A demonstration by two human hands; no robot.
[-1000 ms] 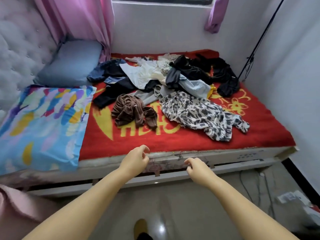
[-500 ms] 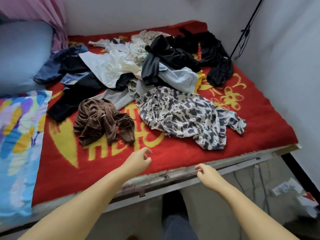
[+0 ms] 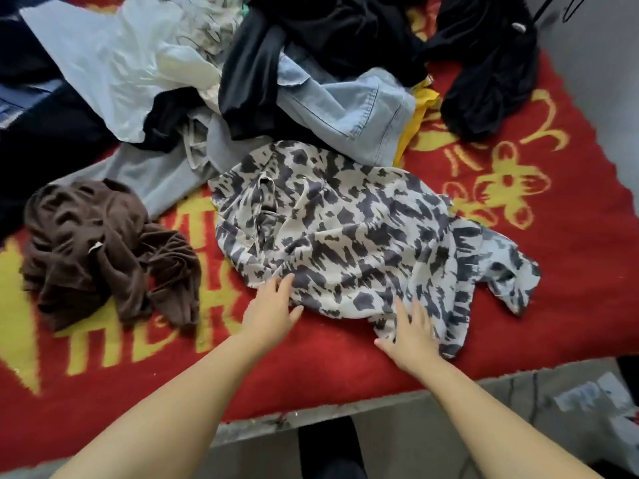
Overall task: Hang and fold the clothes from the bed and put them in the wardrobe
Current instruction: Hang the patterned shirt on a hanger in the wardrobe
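Reaching over the near edge of the bed [image 3: 570, 305], the person had both hands on the black-and-white patterned garment [image 3: 345, 233] lying at the centre of the frame. The left hand [image 3: 273, 305] rested on its lower left hem and the right hand [image 3: 411, 335] on its lower right part, the fingers [image 3: 401, 307] of each straight and spread, pressing the cloth flat rather than pinching it. Nothing had yet been lifted, so the task looked barely begun: no folded stack or hanger showed, and the wardrobe was out of view. Left to deal with were the crumpled brown garment [image 3: 103, 250] at the left, the light denim piece [image 3: 345, 112] just above the patterned one, the white shirt [image 3: 110, 60] at the upper left, the grey trousers [image 3: 162, 174] between them, and the black clothes [image 3: 484, 63] heaped along the top and upper right. All still lay tangled on the red and yellow blanket [image 3: 345, 368].
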